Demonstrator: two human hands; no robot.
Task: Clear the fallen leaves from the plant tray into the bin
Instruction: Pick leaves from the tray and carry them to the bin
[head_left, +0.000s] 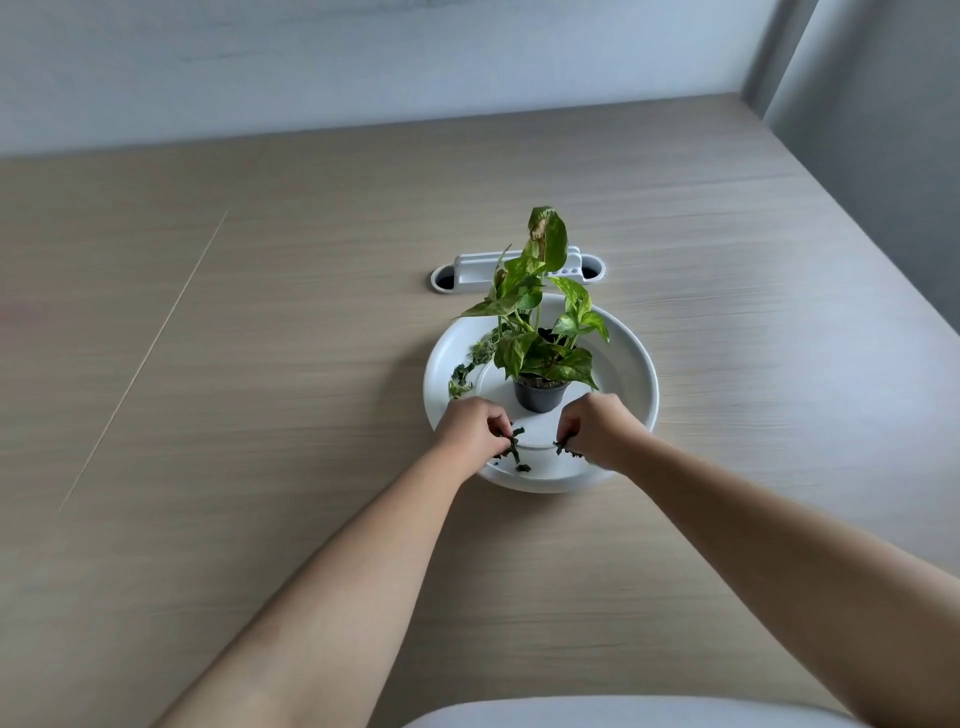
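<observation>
A round white plant tray (631, 364) sits mid-table with a small dark pot (540, 396) of a green plant (540, 312) at its centre. Dark fallen leaves (517, 454) lie at the tray's near rim, and more fallen leaves (470, 366) line its left inner edge. My left hand (470, 426) is over the near-left rim, fingers pinched on dark leaves. My right hand (597, 428) is over the near-right rim, fingers closed on a few dark leaf bits (566, 449). No bin is clearly identifiable.
A white cable grommet (519, 270) is set into the wooden table (260, 364) just behind the tray. A pale rounded object (597, 714) shows at the bottom edge. A grey wall rises beyond the table's far edge.
</observation>
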